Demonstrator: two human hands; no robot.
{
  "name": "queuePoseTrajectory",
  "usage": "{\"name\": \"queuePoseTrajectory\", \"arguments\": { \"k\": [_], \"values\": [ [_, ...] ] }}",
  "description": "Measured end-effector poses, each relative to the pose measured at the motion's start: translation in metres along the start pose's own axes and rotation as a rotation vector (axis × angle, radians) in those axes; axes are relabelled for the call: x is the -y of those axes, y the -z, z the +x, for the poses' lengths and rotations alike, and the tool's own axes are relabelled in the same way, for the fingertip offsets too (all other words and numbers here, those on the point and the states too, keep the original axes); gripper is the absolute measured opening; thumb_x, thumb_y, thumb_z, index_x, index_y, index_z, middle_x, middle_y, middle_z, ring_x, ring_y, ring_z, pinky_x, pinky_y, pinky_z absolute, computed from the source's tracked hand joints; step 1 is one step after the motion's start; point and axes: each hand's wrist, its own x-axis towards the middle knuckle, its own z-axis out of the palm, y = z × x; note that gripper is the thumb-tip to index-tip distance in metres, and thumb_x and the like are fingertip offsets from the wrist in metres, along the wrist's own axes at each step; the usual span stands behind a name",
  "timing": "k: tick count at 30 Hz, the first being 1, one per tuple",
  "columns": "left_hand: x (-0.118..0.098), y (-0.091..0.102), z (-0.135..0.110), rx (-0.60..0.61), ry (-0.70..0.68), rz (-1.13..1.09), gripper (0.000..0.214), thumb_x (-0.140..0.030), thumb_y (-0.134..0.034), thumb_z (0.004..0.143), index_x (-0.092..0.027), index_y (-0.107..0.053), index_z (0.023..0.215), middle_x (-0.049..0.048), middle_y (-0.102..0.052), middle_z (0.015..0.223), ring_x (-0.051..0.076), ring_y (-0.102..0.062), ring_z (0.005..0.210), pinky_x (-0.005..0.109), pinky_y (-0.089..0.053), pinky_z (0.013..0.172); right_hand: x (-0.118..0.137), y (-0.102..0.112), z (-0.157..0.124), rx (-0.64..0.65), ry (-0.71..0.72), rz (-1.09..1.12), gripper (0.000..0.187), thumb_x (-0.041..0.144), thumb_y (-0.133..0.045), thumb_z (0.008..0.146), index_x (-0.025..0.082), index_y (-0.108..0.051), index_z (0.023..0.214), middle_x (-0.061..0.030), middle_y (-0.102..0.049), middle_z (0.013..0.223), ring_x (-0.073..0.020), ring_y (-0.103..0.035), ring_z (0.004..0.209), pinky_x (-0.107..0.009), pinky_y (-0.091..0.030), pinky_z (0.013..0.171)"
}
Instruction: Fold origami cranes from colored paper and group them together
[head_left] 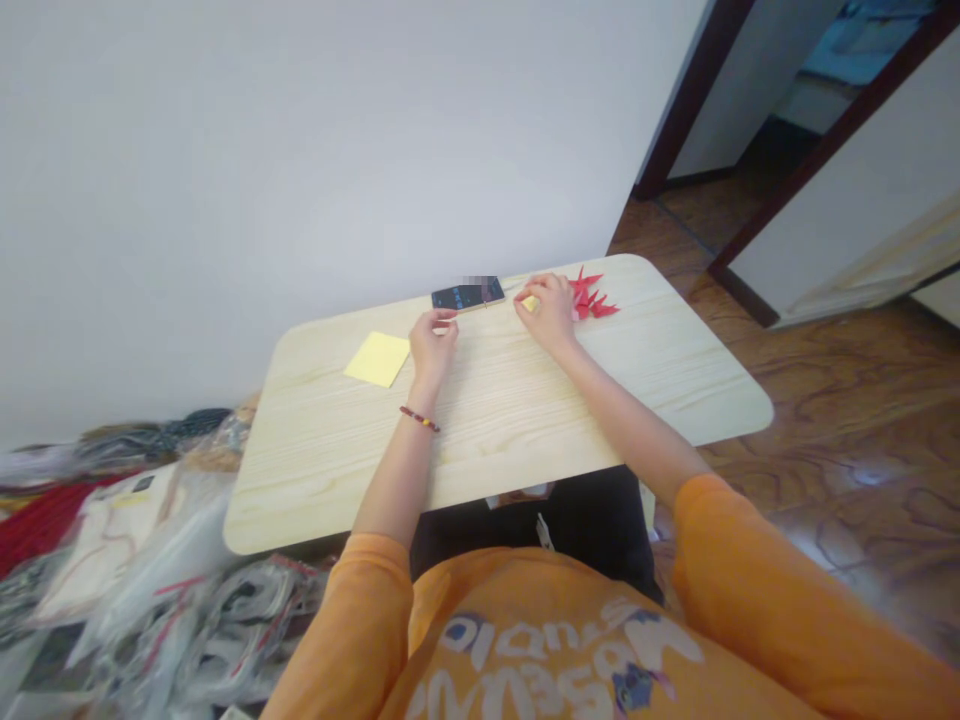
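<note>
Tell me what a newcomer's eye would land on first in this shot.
The red origami cranes stand out first, clustered near the far edge of the pale wooden table, just beyond the right hand, which holds a small piece of yellow paper. The yellow paper square lies flat to the left of the left hand. A beaded bracelet circles the left wrist.

A plain white wall (300, 180) is seen across the far side, and it is broken on the right by doorways framed in dark brown wood (694, 95). A pale pine table with rounded corners (315, 480) is set before the wall. A glossy brown wood-grain floor (847, 400) is marked by patches of reflected light, and heaped clear plastic packages (165, 560) are piled at lower left.
</note>
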Motion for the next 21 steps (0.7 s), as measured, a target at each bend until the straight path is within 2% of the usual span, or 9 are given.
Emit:
{"name": "queuePoseTrajectory", "arguments": {
  "k": [2,5,8,10,13,15,21],
  "values": [
    [0.003,0.017,0.006,-0.014,-0.019,0.212,0.019,-0.011,-0.057,0.070,-0.018,-0.067,0.084,0.0065,-0.064,0.095,0.019,-0.060,0.086,0.032,-0.048,0.077,0.015,-0.006,-0.005,0.107,0.079,0.083,0.008,0.019,-0.058,0.079,0.018,-0.066,0.078,-0.0091,-0.058,0.097,-0.0269,-0.049,0.101,-0.044,-0.036,0.091],
    [0.014,0.047,0.011,-0.007,0.010,0.473,0.024,-0.012,-0.066,0.065,-0.018,-0.068,0.088,0.0084,-0.061,0.098,0.025,-0.057,0.098,0.040,-0.043,0.092,0.034,-0.018,-0.013,0.265,0.171,0.155,0.006,0.018,-0.060,0.077,0.018,-0.066,0.076,-0.0085,-0.061,0.095,-0.0258,-0.050,0.100,-0.041,-0.036,0.089],
    [0.027,0.073,0.008,0.002,0.047,0.611,0.034,-0.022,-0.075,0.061,-0.018,-0.067,0.094,0.0106,-0.060,0.102,0.029,-0.055,0.103,0.041,-0.041,0.095,0.046,-0.030,-0.018,0.383,0.226,0.178,0.007,0.018,-0.061,0.077,0.017,-0.068,0.076,-0.0086,-0.063,0.093,-0.0257,-0.051,0.101,-0.040,-0.036,0.090],
    [0.035,0.085,0.003,0.036,0.074,0.636,0.039,-0.031,-0.078,0.060,-0.018,-0.067,0.095,0.0116,-0.061,0.105,0.029,-0.057,0.101,0.040,-0.042,0.093,0.051,-0.041,-0.020,0.416,0.224,0.185,0.008,0.018,-0.061,0.077,0.016,-0.069,0.076,-0.0094,-0.064,0.092,-0.0252,-0.053,0.098,-0.039,-0.038,0.089],
    [0.044,0.094,-0.005,0.045,0.147,0.650,0.041,-0.035,-0.077,0.062,-0.016,-0.068,0.097,0.0137,-0.063,0.103,0.029,-0.059,0.098,0.039,-0.044,0.089,0.056,-0.058,-0.022,0.463,0.186,0.265,0.009,0.017,-0.061,0.075,0.015,-0.070,0.077,-0.0084,-0.065,0.086,-0.0217,-0.056,0.087,-0.036,-0.042,0.085],
    [0.048,0.095,-0.009,0.026,0.138,0.649,0.036,-0.036,-0.074,0.065,-0.016,-0.069,0.095,0.0140,-0.065,0.102,0.029,-0.060,0.098,0.039,-0.044,0.090,0.058,-0.068,-0.024,0.488,0.147,0.345,0.009,0.017,-0.061,0.074,0.015,-0.070,0.077,-0.0072,-0.065,0.083,-0.0194,-0.057,0.082,-0.033,-0.044,0.080],
    [0.051,0.098,-0.012,0.026,0.102,0.575,0.029,-0.036,-0.072,0.066,-0.016,-0.073,0.087,0.0167,-0.071,0.095,0.032,-0.064,0.092,0.040,-0.045,0.086,0.061,-0.081,-0.031,0.411,0.153,0.354,0.011,0.014,-0.059,0.073,0.015,-0.069,0.079,-0.0067,-0.064,0.081,-0.0189,-0.057,0.080,-0.032,-0.044,0.080]
  ]
}}
